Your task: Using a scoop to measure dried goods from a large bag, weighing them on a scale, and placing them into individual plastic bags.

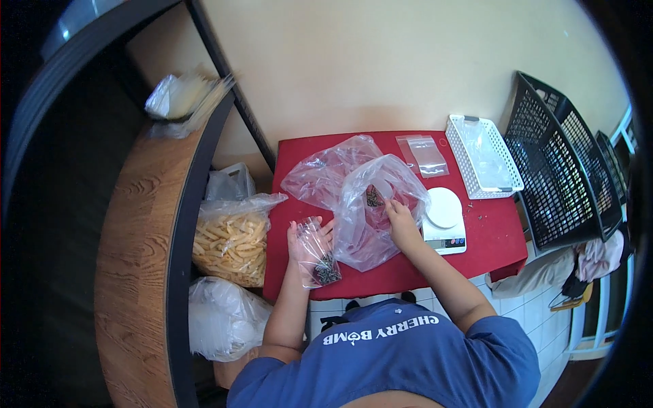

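Observation:
A small clear plastic bag with dark, dried bits gathered at its bottom lies over the palm of my left hand. That hand is turned up, and its thumb and fingers hold the bag near its upper end. My right hand is at the mouth of a large clear plastic bag, its fingers closed. Just beyond those fingers, inside the large bag, sit more dark bits. Plastic folds hide what the right fingers grip. Close by on the right stands a white kitchen scale with a round platform.
Flat clear zip bags lie on the red table, near a white perforated basket. A black crate stands at the right. To the left are a bag of pale, finger-shaped pieces and a wooden shelf.

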### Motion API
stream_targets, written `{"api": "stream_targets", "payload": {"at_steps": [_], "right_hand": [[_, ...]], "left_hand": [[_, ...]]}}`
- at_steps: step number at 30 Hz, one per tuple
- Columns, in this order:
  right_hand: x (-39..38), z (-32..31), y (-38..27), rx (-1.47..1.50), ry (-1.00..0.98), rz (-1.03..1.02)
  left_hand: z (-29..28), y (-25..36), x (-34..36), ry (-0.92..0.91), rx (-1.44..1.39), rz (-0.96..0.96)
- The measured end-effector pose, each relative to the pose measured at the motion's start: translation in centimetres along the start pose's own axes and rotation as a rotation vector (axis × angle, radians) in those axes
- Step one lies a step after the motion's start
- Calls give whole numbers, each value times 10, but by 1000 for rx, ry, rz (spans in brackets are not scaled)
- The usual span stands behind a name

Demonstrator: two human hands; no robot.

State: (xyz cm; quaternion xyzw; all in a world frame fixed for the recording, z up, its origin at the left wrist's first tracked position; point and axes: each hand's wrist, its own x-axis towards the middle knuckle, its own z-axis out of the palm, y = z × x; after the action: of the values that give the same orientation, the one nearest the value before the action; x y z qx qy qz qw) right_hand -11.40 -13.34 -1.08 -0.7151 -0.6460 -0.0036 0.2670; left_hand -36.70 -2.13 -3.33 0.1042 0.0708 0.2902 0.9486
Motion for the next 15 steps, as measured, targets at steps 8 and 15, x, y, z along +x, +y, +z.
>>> {"api": "stream_targets", "payload": {"at_steps": [8, 15], "right_hand": [[-21, 0, 11, 113, 61, 4], [-33, 3, 17, 187, 11, 43]], "left_hand": [[5, -12, 34, 42, -48, -80], [22, -30, 77, 42, 181, 100]]}}
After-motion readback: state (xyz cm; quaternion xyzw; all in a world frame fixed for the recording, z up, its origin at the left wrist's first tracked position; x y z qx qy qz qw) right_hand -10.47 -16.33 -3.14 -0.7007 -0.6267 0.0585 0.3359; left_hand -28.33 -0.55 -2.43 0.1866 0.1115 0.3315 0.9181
